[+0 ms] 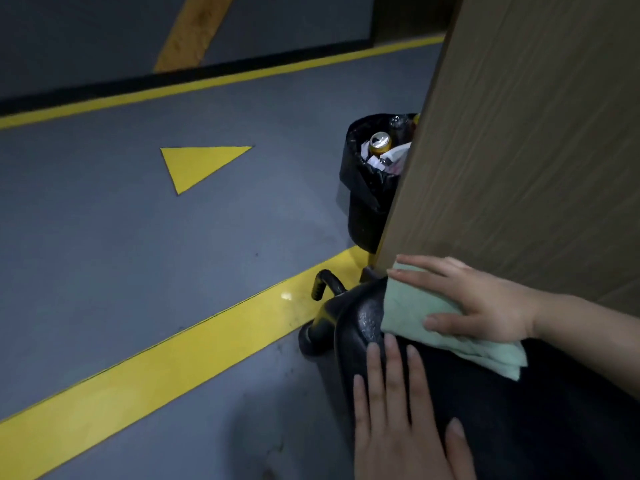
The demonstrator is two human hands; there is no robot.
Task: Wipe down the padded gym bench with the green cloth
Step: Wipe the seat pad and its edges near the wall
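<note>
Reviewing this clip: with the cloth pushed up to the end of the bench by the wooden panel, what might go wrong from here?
1. The right hand presses the green cloth flat with straight fingers; it may bunch or snag against the wooden panel.
2. Wiping past the bench end, the cloth might slip off toward the floor.
3. The left hand covers padding, which may go unwiped.

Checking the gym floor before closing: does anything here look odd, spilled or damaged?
Nothing is spilled or broken. The bin beside the wooden panel is heaped to the rim with a can and paper. Both hands lie flat on the bench, the right hand pressing the cloth.
</note>
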